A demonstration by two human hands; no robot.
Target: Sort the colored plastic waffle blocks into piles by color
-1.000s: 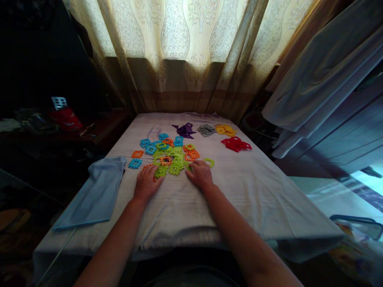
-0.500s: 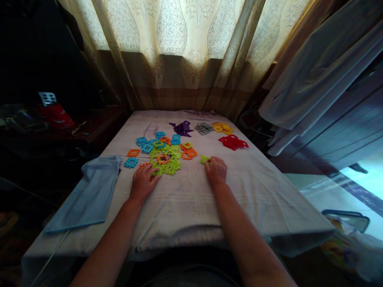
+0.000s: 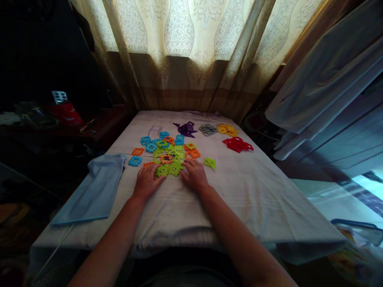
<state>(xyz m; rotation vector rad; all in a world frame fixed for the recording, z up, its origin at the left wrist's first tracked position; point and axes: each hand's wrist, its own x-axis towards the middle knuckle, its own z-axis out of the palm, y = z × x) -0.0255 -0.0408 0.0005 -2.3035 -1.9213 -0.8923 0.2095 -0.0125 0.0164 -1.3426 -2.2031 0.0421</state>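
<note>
A mixed pile of square, toothed, plastic interlocking pieces lies mid-table, with green pieces [image 3: 174, 170] at its near side. My left hand [image 3: 147, 181] rests at the pile's near left edge, thumb apart from the fingers, its fingertips by an orange piece [image 3: 149, 164] that it partly covers. On the other side, my right hand [image 3: 196, 174] has its fingers stretched to the right edge of the green pieces, touching or almost touching them. Apart from the pile, a single green piece [image 3: 210, 162] lies to the right of my right hand. Neither hand visibly lifts anything.
Purple [image 3: 187, 129], grey [image 3: 208, 129], yellow [image 3: 227, 129] and red pieces [image 3: 237, 144] form separate heaps at the back and right. Blue pieces [image 3: 151, 147] sit at the pile's far left. A light blue cloth [image 3: 92, 191] covers the table's left edge. Curtains [image 3: 179, 79] hang behind.
My right hand has let go of the single green piece, leaving it on the table, and has moved left to the pile. My left hand stays by the pile. The view has shifted slightly.
</note>
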